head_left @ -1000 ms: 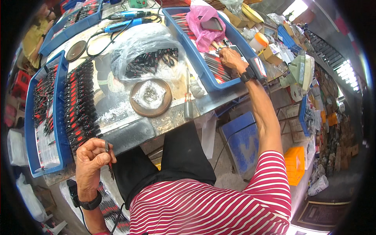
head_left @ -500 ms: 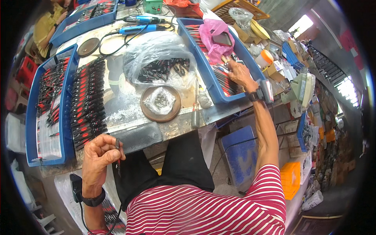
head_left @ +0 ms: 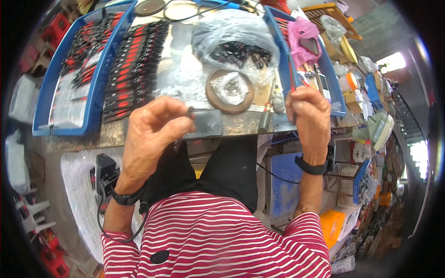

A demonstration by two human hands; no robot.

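My left hand (head_left: pixel 155 127) is closed in a pinch over the table's front edge, its fingertips on a small dark piece (head_left: pixel 190 111) too blurred to name. My right hand (head_left: pixel 311 111) is closed around slender red-and-black parts (head_left: pixel 292 76), which stick up from its fingers at the near end of the right blue tray (head_left: pixel 334 74). To the left, black-and-red slender tools (head_left: pixel 134 69) lie in a stacked row beside the left blue tray (head_left: pixel 44 106). Between my hands sits a round brown dish (head_left: pixel 214 99) holding a clear plastic bag of small shiny pieces (head_left: pixel 229 88).
A large clear bag (head_left: pixel 222 28) of black parts (head_left: pixel 236 53) lies behind the dish. A dark-handled screwdriver (head_left: pixel 264 119) rests at the table edge. Pink plastic (head_left: pixel 301 46) and a phone (head_left: pixel 309 45) are in the right tray. A blue-and-black tool (head_left: pixel 227 3) lies at the back.
My right hand has come out of the right tray toward me, now with red-and-black parts in it. My left hand has risen to the table edge. The view has shifted.
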